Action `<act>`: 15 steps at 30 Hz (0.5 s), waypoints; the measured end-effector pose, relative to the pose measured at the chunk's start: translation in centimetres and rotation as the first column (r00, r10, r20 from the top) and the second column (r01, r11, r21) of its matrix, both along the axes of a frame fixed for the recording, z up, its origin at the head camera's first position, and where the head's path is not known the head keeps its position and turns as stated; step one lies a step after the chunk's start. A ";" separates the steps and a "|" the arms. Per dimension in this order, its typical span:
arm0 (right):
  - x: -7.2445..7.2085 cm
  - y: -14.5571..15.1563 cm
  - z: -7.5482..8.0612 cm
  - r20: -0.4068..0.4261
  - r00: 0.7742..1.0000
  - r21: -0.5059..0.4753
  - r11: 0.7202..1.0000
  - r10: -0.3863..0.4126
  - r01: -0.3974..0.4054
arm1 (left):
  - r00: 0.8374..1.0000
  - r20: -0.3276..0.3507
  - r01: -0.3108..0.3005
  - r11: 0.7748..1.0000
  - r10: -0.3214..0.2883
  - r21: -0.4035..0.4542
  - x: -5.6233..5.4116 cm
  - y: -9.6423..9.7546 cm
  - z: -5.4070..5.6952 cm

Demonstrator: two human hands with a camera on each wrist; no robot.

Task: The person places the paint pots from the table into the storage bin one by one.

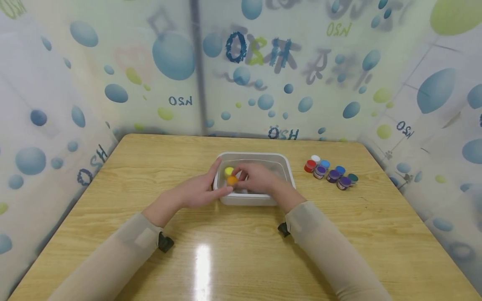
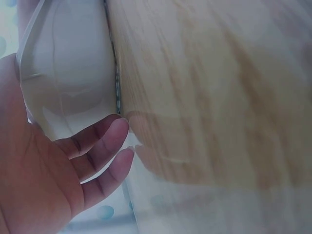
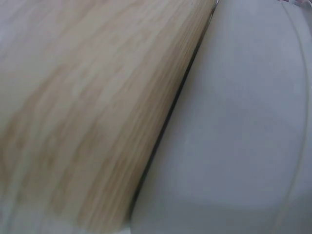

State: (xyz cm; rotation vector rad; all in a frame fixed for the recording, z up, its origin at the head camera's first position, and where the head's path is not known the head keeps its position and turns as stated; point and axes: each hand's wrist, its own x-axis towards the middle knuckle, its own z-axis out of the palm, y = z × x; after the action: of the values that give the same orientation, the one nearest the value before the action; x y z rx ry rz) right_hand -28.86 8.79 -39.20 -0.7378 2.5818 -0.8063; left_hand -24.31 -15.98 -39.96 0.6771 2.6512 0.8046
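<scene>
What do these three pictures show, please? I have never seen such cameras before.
No robot is at work: a person uses two bare hands. The wide picture comes from a head-worn camera; the other two come from one camera on each wrist, close to the white plastic container. On the wooden table stand this container and, to its right, eight small lidded jars. The left hand rests against the container's left end. Inside it, the right hand seems to pinch an orange jar, close to a yellow jar.

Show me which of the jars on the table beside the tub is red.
The leftmost jar, just in front of the white jar; no other jar there is red.
</scene>
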 end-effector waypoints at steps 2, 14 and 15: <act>0.0 0.0 0.0 0.016 1.000 -0.024 1.000 -0.001 0.001 | 1.000 -0.003 0.000 1.000 0.000 0.001 0.0 0.0 0.0; 0.3 0.0 0.1 0.033 0.999 -0.046 0.999 0.029 -0.027 | 1.000 0.006 0.003 1.000 -0.003 0.011 -0.1 -0.1 -0.2; 0.3 0.1 0.1 0.031 0.999 -0.044 0.999 0.031 -0.029 | 1.000 0.005 0.001 1.000 -0.001 0.011 -0.1 0.0 -0.1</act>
State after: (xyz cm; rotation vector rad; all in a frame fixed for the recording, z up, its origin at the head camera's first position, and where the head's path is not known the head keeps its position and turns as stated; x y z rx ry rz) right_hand -28.59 8.84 -39.12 -0.7687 2.5266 -0.8607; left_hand -24.38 -16.02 -40.10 0.6785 2.6436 0.8204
